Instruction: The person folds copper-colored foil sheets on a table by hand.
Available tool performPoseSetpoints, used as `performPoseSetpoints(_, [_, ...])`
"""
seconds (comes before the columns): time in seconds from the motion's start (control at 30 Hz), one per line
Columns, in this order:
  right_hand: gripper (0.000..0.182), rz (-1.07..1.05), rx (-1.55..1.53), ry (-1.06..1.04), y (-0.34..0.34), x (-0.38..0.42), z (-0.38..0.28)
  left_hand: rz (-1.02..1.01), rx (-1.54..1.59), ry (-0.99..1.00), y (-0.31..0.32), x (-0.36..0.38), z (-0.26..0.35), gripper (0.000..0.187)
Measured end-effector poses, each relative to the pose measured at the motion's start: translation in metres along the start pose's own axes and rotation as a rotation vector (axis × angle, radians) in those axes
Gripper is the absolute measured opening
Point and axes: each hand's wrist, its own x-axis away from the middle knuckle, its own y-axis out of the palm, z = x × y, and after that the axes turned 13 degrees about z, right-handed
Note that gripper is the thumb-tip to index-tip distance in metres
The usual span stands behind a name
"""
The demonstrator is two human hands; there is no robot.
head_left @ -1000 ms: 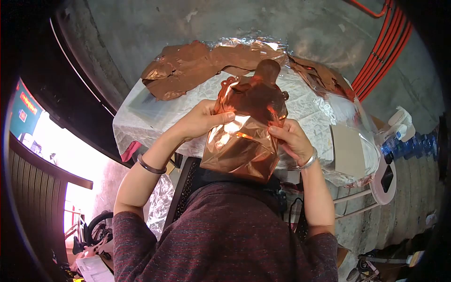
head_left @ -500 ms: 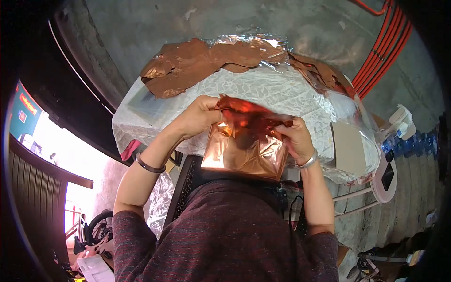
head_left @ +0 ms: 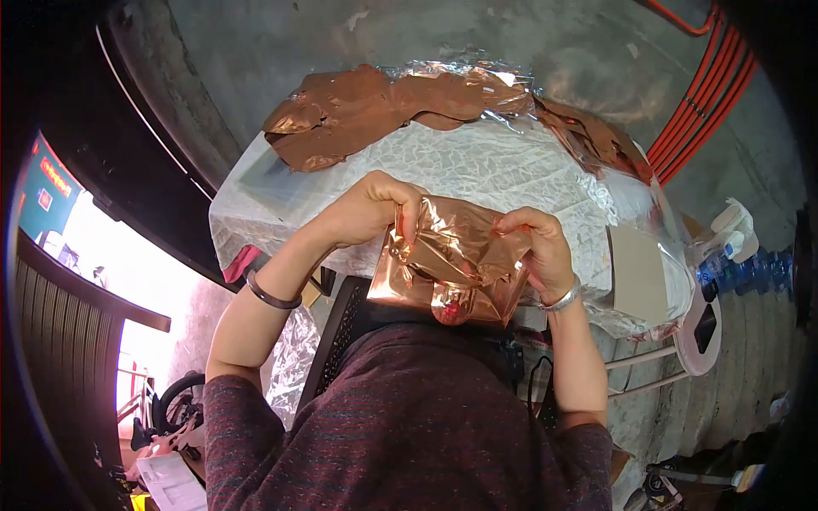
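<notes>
A shiny copper-coloured foil piece (head_left: 460,226) is stretched between my two hands above my lap, its surface creased and gathered in the middle. My left hand (head_left: 379,209) pinches its upper left edge, thumb and fingers closed on the foil. At the right side my right hand (head_left: 545,251) grips it, the thumb lying on top and the other fingers partly hidden behind. A rounded end (head_left: 451,307) with a reddish shine hangs at the lower middle. Smooth foil spreads below, down to the edge of my dark shirt.
Beyond my hands stands a table with a white patterned cover (head_left: 460,162). Flat brown-copper foil pieces (head_left: 366,111) lie along its far edge, beside clear crinkled film (head_left: 511,119). A beige card (head_left: 639,268) lies at the right, near a round stool (head_left: 703,332) with a phone on it.
The foil's upper part, raised and glowing red before, is now folded down toward me and shows its copper face. A rounded end has come into view at the lower middle. Both hands keep their hold.
</notes>
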Motion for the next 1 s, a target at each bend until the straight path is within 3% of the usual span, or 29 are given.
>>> performPoseSetpoints(0.3, [0.014, -0.036, -0.186, 0.112, 0.0, -0.002, 0.002, -0.059, 0.029, -0.024, -0.003, 0.001, 0.0, 0.016])
performPoseSetpoints(0.5, [0.012, -0.011, -0.229, 0.222, 0.003, 0.001, 0.001, -0.114, 0.124, -0.154, -0.008, 0.008, 0.009, 0.011])
performPoseSetpoints(0.57, [0.012, -0.059, -0.211, 0.279, -0.003, -0.002, 0.004, -0.177, 0.326, -0.186, -0.013, 0.011, 0.004, 0.016])
performPoseSetpoints(0.7, [0.012, -0.072, -0.211, 0.258, 0.001, -0.001, 0.002, -0.184, 0.151, -0.158, -0.007, 0.015, 0.012, 0.015])
performPoseSetpoints(0.77, [0.017, -0.117, -0.074, 0.176, -0.001, -0.002, 0.0, -0.204, -0.072, -0.125, -0.002, 0.017, 0.014, 0.016])
performPoseSetpoints(0.8, [0.017, -0.115, -0.075, 0.176, -0.002, -0.002, -0.003, -0.217, -0.045, -0.101, -0.003, 0.019, 0.004, 0.015])
performPoseSetpoints(0.87, [0.024, -0.164, 0.256, 0.123, -0.001, -0.003, -0.011, -0.224, -0.061, -0.131, -0.001, 0.023, 0.003, 0.014])
performPoseSetpoints(1.0, [0.03, -0.206, 0.442, 0.056, 0.008, -0.004, -0.025, -0.209, -0.067, -0.232, 0.003, 0.031, -0.001, 0.019])
